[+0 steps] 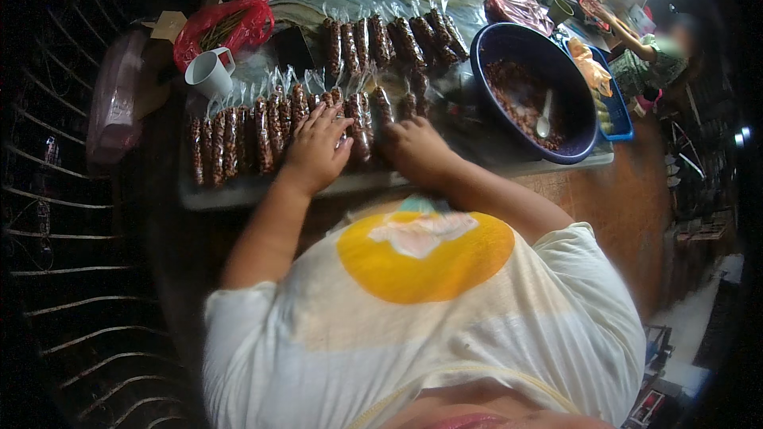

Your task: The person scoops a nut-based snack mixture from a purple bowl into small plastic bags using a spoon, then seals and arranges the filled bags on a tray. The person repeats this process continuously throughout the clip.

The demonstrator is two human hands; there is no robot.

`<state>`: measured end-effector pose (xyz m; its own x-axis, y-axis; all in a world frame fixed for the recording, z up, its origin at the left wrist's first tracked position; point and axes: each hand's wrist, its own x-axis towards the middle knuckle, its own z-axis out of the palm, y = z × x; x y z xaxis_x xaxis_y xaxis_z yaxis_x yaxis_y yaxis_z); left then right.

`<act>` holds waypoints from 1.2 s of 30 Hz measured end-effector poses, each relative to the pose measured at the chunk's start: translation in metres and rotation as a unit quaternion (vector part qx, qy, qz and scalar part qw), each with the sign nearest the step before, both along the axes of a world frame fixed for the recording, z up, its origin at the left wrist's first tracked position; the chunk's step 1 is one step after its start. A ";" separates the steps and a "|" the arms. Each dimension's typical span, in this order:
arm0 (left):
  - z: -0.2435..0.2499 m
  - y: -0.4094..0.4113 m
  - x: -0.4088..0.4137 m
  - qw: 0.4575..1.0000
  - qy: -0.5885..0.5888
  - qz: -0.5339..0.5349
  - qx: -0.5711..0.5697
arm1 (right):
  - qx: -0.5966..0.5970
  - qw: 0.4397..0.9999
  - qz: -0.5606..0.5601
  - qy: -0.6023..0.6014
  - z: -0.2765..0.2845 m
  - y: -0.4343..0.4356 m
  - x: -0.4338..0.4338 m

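Long narrow clear plastic bags packed with reddish-brown nut-like pieces (262, 137) lie side by side in a near row on the table. My left hand (319, 146) rests over the middle of that row, fingers spread on the bags. Toward the row's right end, my right hand (420, 146) has curled fingers at the lower end of a filled bag (383, 106); whether it grips one is hidden. Behind is a second row of filled bags (408, 42). A large dark blue basin (587, 137) at the right holds loose reddish-brown pieces and a pale spoon (544, 116).
A white mug (208, 73) and a red plastic bag (253, 11) stand at the table's left. A dark flat object (294, 49) lies behind the near row. Beyond the basin are a pink plastic bag (518, 9) and a blue tray (623, 125). Another person (650, 59) is at the far right.
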<state>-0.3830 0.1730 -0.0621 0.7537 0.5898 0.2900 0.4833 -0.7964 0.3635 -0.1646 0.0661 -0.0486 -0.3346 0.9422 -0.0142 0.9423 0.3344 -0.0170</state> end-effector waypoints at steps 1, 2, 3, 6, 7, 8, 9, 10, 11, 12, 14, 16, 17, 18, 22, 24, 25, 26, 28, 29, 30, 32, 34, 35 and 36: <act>0.002 -0.001 0.000 1.000 -0.003 0.003 -0.012 | -0.033 0.999 -0.020 -0.005 0.006 0.001 -0.001; 0.001 -0.001 0.001 1.000 -0.007 -0.001 -0.009 | -0.015 0.998 -0.052 0.021 0.004 0.002 0.000; 0.000 -0.001 0.003 1.000 -0.012 -0.005 -0.008 | 0.002 0.995 -0.085 0.046 -0.002 0.003 0.002; 0.004 -0.005 0.008 1.000 0.010 -0.018 -0.006 | 0.043 0.993 -0.077 0.074 -0.015 0.003 0.005; 0.007 -0.007 0.010 0.999 0.023 -0.022 -0.006 | 0.056 0.994 -0.058 0.075 -0.017 0.002 0.006; 0.007 -0.009 0.012 0.999 0.028 -0.024 0.005 | 0.048 0.983 -0.104 0.144 -0.018 0.002 0.007; 0.007 -0.011 0.014 0.999 0.034 -0.026 0.017 | 0.041 0.965 -0.149 0.212 -0.010 0.002 0.004; 0.008 -0.012 0.016 0.998 0.040 -0.027 0.028 | 0.034 0.940 -0.193 0.279 -0.003 0.003 0.002; 0.009 -0.012 0.018 0.998 0.020 -0.036 0.045 | 0.017 0.895 -0.228 0.382 0.000 0.007 0.002; 0.009 -0.012 0.022 0.997 -0.001 -0.046 0.061 | -0.001 0.838 -0.262 0.479 0.003 0.011 0.003; 0.006 -0.008 0.034 0.991 -0.076 -0.049 0.096 | -0.027 0.754 -0.262 0.601 0.028 0.010 -0.004; 0.010 0.008 0.048 0.982 -0.125 -0.069 0.126 | -0.087 0.679 -0.141 0.716 0.052 0.007 -0.003; 0.012 0.014 0.053 0.975 -0.149 -0.079 0.142 | -0.116 0.631 -0.078 0.763 0.059 0.008 -0.001; 0.027 0.015 0.058 0.966 -0.202 -0.106 0.125 | -0.077 0.636 -0.080 0.764 0.064 0.011 0.002; 0.058 0.021 0.039 0.968 -0.195 -0.080 0.139 | 0.085 0.926 -0.190 0.316 0.064 0.014 0.032; 0.062 0.020 0.022 0.977 -0.139 -0.053 0.153 | -0.007 0.957 -0.219 0.190 0.039 0.012 0.036; 0.064 0.020 0.012 0.980 -0.109 -0.038 0.160 | -0.054 0.963 -0.230 0.126 0.020 0.010 0.037; 0.049 0.024 0.002 0.988 -0.079 -0.029 0.130 | -0.015 0.975 -0.205 0.090 0.003 0.006 0.034; 0.025 0.031 -0.012 0.997 0.004 -0.027 0.077 | -0.006 0.973 -0.222 0.061 -0.005 0.001 0.024; 0.017 0.034 -0.019 0.997 0.045 -0.027 0.051 | -0.001 0.972 -0.231 0.047 -0.008 0.001 0.022; 0.021 0.034 -0.022 0.995 0.085 -0.045 0.031 | -0.001 0.974 -0.226 0.030 -0.010 0.002 0.021; 0.019 0.038 -0.024 0.995 0.084 -0.050 0.015 | -0.019 0.968 -0.242 0.058 -0.007 0.006 0.024; 0.018 0.036 -0.024 0.998 0.048 -0.040 0.019 | -0.011 0.957 -0.264 0.117 0.001 0.010 0.026; 0.018 0.034 -0.019 0.999 0.012 -0.031 0.033 | 0.007 0.946 -0.280 0.162 0.005 0.011 0.027; 0.018 0.030 -0.013 0.998 -0.025 -0.021 0.047 | 0.024 0.932 -0.296 0.206 0.010 0.013 0.028</act>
